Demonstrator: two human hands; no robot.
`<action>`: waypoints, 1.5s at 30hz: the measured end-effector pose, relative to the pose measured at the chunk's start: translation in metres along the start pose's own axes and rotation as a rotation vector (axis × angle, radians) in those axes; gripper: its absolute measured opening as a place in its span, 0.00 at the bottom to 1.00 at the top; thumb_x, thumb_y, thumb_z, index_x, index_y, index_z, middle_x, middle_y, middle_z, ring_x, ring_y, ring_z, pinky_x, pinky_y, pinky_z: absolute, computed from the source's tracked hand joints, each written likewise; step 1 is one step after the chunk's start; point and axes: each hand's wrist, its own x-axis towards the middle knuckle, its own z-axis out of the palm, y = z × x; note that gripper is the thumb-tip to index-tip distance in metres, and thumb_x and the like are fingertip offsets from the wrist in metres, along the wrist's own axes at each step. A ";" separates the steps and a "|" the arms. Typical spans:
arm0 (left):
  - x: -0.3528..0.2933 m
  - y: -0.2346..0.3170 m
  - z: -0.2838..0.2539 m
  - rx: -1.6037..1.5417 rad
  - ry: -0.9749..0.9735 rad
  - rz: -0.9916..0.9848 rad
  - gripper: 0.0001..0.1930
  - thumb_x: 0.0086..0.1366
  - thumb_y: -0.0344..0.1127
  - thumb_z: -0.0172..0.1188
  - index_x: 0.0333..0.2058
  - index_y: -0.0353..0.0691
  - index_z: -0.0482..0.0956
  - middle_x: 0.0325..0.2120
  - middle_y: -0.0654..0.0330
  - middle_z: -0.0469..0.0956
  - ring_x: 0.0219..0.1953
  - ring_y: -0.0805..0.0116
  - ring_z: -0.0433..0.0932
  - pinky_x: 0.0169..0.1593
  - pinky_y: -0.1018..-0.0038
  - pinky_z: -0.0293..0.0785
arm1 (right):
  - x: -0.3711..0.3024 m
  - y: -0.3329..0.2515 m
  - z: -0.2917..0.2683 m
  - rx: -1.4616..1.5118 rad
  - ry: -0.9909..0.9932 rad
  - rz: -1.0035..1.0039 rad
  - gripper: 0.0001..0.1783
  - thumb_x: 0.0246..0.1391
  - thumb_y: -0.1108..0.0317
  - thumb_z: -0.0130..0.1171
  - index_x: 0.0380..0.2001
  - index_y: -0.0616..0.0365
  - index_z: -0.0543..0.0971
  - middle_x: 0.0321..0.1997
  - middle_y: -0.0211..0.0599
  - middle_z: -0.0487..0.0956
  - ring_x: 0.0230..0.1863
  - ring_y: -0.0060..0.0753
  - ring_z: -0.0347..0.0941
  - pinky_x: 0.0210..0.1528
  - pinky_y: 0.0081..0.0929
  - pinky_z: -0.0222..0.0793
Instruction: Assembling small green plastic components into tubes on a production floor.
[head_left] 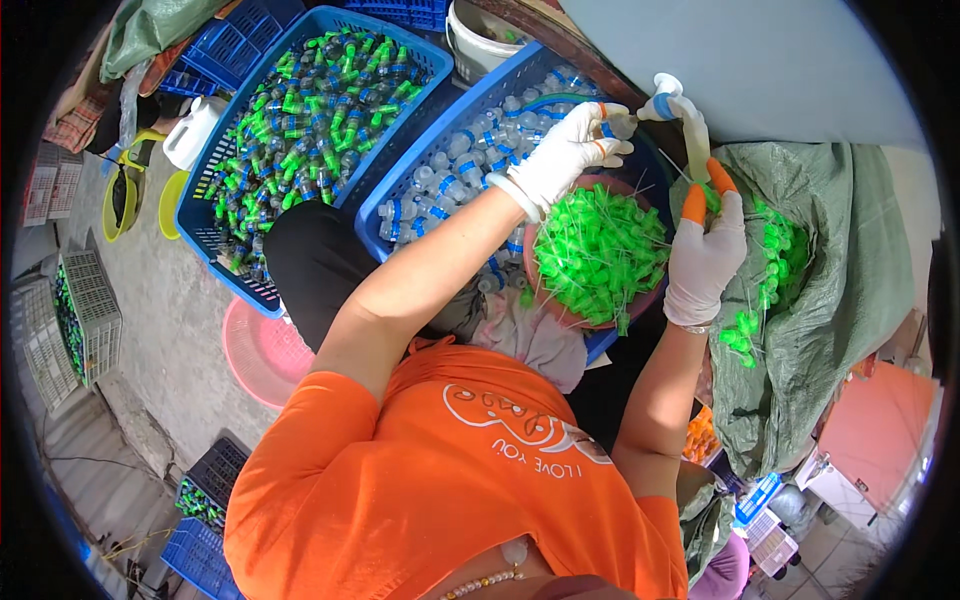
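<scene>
Both hands wear white gloves. My left hand [565,160] pinches a small clear bottle [621,126] near the far edge of a blue basket [372,215] full of clear bottles with blue bands. My right hand [710,245], orange covers on its fingertips, closes on a green cap [713,198]; any thin tube on it is hard to make out. Beyond the right fingertips stands a white, funnel-shaped fitting [664,88] with a blue band. Between my forearms a reddish bowl [533,262] is heaped with green caps [600,255] that have thin tubes.
To the left a blue basket [437,62] holds filled dark bottles with green tops. A green woven sack [840,270] with more green caps lies at the right. A pink basket [262,350], a white bucket [480,45] and a white jug [192,133] stand around.
</scene>
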 end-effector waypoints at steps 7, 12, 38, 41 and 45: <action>0.000 -0.001 -0.001 -0.014 -0.006 0.000 0.23 0.65 0.30 0.52 0.58 0.38 0.62 0.52 0.59 0.69 0.50 0.67 0.74 0.53 0.72 0.72 | 0.000 0.002 0.001 0.008 -0.008 0.005 0.17 0.58 0.77 0.52 0.51 0.63 0.75 0.39 0.31 0.78 0.34 0.15 0.66 0.36 0.13 0.63; 0.000 -0.002 -0.001 -0.010 0.008 -0.010 0.23 0.65 0.30 0.53 0.58 0.38 0.62 0.52 0.59 0.69 0.50 0.68 0.74 0.52 0.72 0.72 | 0.001 0.001 0.000 0.004 -0.011 -0.004 0.17 0.58 0.78 0.52 0.51 0.63 0.75 0.38 0.30 0.78 0.30 0.14 0.64 0.32 0.14 0.62; -0.065 0.014 0.019 0.609 -0.178 -0.137 0.20 0.62 0.31 0.58 0.52 0.33 0.67 0.43 0.55 0.72 0.47 0.68 0.73 0.49 0.72 0.70 | -0.037 0.010 0.015 -0.313 -0.291 -0.271 0.08 0.55 0.68 0.56 0.39 0.53 0.74 0.30 0.49 0.78 0.29 0.46 0.77 0.28 0.37 0.69; -0.078 -0.008 0.028 0.781 -0.098 0.176 0.19 0.59 0.28 0.59 0.50 0.32 0.68 0.42 0.52 0.72 0.45 0.62 0.73 0.48 0.70 0.70 | -0.048 0.031 0.019 -0.027 -0.240 -0.200 0.08 0.57 0.69 0.54 0.40 0.55 0.72 0.27 0.42 0.76 0.23 0.40 0.74 0.26 0.34 0.67; -0.087 -0.009 0.030 0.913 -0.097 0.327 0.21 0.55 0.24 0.60 0.48 0.32 0.68 0.42 0.49 0.71 0.44 0.53 0.73 0.47 0.68 0.71 | -0.055 0.039 0.020 0.494 -0.320 0.312 0.08 0.58 0.71 0.51 0.41 0.58 0.71 0.24 0.29 0.71 0.19 0.26 0.66 0.21 0.26 0.60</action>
